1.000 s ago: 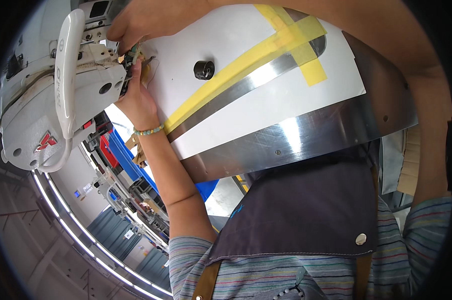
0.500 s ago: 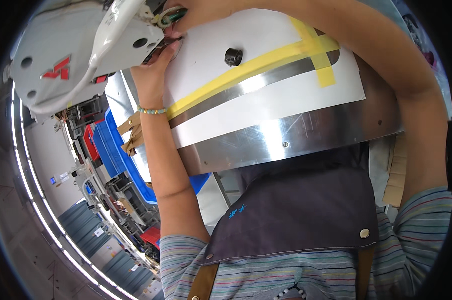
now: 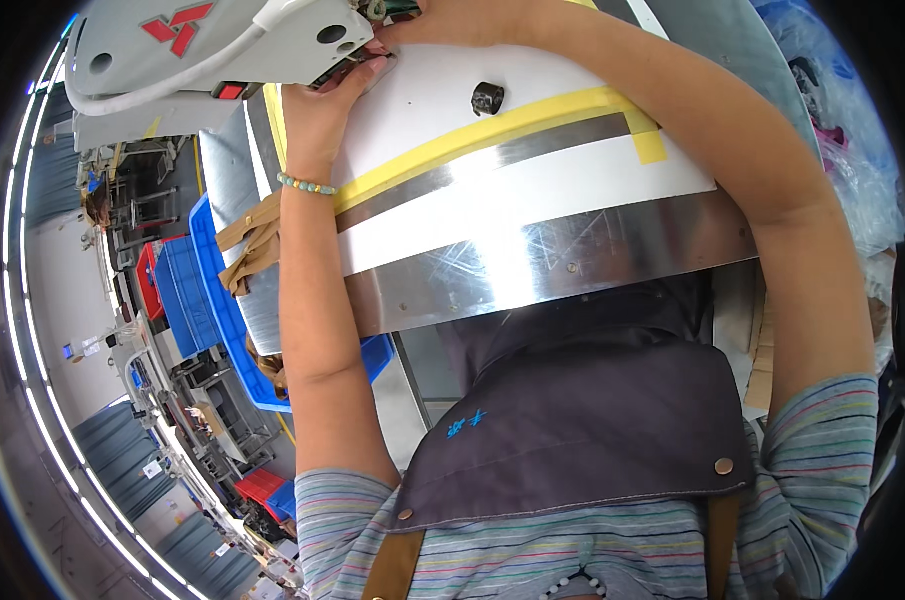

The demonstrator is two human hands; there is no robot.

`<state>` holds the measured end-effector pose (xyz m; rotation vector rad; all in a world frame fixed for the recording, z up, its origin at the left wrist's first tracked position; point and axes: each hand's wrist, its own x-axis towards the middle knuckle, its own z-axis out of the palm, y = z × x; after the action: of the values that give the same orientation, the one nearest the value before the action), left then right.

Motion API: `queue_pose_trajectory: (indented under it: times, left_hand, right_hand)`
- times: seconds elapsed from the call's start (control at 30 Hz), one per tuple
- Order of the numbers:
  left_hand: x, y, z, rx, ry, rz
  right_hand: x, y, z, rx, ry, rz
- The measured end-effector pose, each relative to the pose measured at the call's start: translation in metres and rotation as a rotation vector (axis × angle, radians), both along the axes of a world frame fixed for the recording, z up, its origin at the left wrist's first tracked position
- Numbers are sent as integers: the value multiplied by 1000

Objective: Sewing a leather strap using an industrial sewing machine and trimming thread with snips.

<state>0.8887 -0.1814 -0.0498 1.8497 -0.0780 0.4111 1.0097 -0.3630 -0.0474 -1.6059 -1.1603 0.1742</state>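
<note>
Both of my hands are at the near end of a grey sewing machine head [image 3: 203, 50], at the top of the view. My left hand [image 3: 325, 112], with a beaded bracelet on its wrist, has thumb and fingers closed together below the head; a small dark thing there is mostly hidden. Bent around from the right, my right hand [image 3: 443, 25] has its fingers curled at the same spot, beside a dark green thing cut off by the top edge. A short black cylinder [image 3: 488, 98] lies on the white sheet [image 3: 423, 130] under my forearms.
Yellow tape [image 3: 493, 135] runs across the sheet and the shiny metal table plate [image 3: 573, 250]. Brown straps [image 3: 251, 240] hang over the table's left edge by a blue bin [image 3: 238, 340]. Clear plastic bags [image 3: 853, 150] are heaped at the right.
The view has shifted, so the machine head sits higher and further right in it. My hands keep to the same spot at the machine; the green thing by my right hand shows less.
</note>
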Motion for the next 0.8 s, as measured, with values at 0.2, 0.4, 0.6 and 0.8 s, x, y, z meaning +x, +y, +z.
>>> queue_pose_trajectory:
  times: [0.2,0.4,0.6,0.8]
  left_hand:
    - [0,3,-4,-5,-2,27]
    - [0,5,-2,29,46,23]
    - [-2,-2,2,72,70,40]
    - [0,4,-3,-5,18,-15]
  right_hand:
    - [-3,6,-6,262,-63,-17]
    - [-1,2,-5,79,36,16]
    - [-1,1,0,48,29,28]
    - [-8,-2,3,-60,-138,-112]
